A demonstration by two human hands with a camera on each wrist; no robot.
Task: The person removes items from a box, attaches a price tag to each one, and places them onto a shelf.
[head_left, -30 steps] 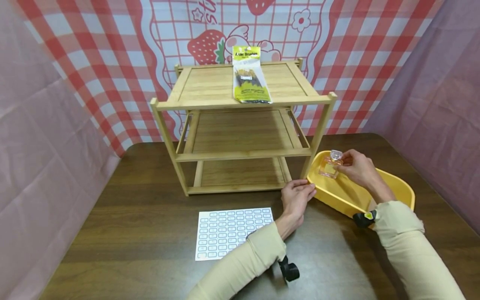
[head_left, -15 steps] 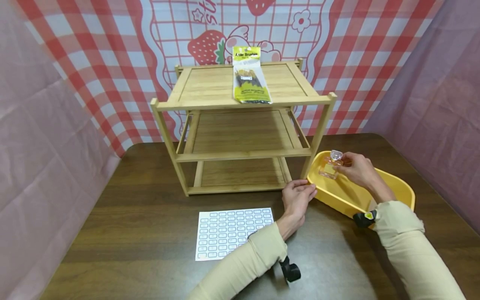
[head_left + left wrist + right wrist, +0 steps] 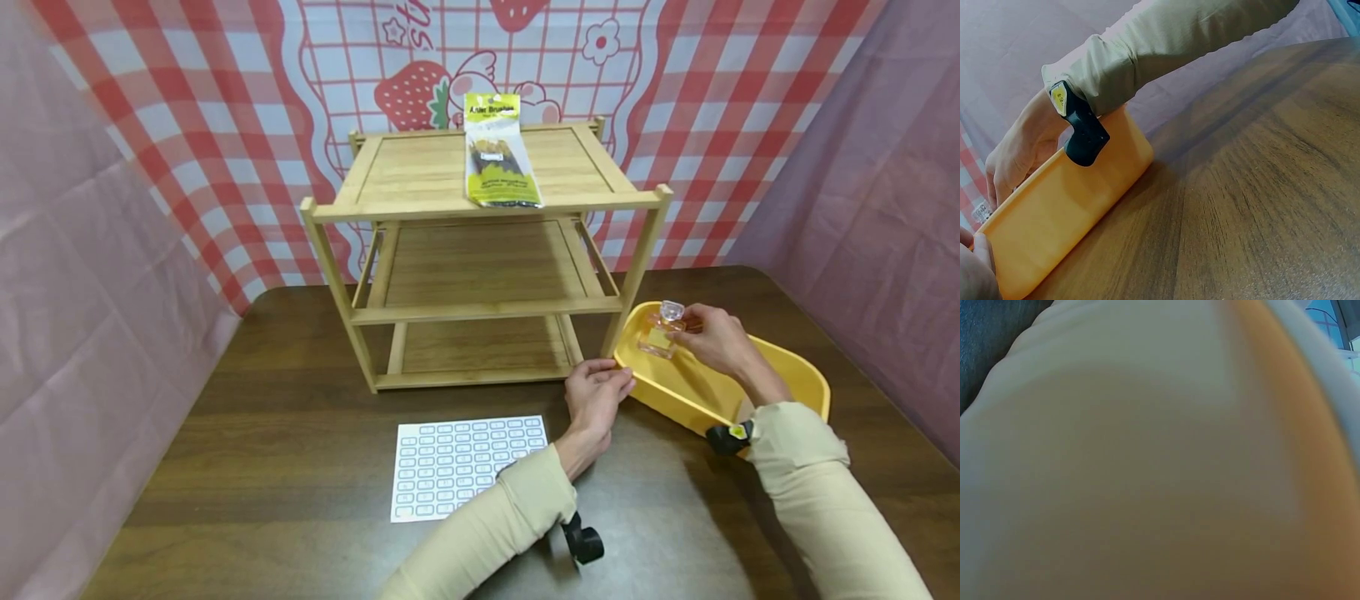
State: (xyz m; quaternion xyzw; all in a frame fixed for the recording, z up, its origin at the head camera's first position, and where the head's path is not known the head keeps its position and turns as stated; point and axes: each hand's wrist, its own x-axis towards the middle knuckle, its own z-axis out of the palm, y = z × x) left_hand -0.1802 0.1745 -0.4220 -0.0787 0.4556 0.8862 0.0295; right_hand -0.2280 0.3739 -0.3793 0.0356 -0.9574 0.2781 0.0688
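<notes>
A small glass perfume bottle (image 3: 660,333) with a faceted clear stopper and pinkish liquid is at the left end of the yellow bin (image 3: 795,375). My right hand (image 3: 716,337) reaches over the bin and pinches the bottle's right side. My left hand (image 3: 592,404) holds the bin's near left corner, its thumb against the outer wall. In the left wrist view, that thumb (image 3: 984,250) presses the yellow wall, and only the stopper's top shows above the rim. The right wrist view is mostly blurred sleeve cloth, with an orange-yellow strip along the right.
A three-tier wooden shelf (image 3: 487,312) stands left of the bin, with a packet of artist brushes (image 3: 501,162) on its top tier. In front lies a white sheet of printed labels (image 3: 450,467), partly under the left forearm. Checked cloth hangs behind the brown table (image 3: 285,467).
The left hand and forearm have shifted very slightly to the right. The right hand, bottle and bin look unmoved.
</notes>
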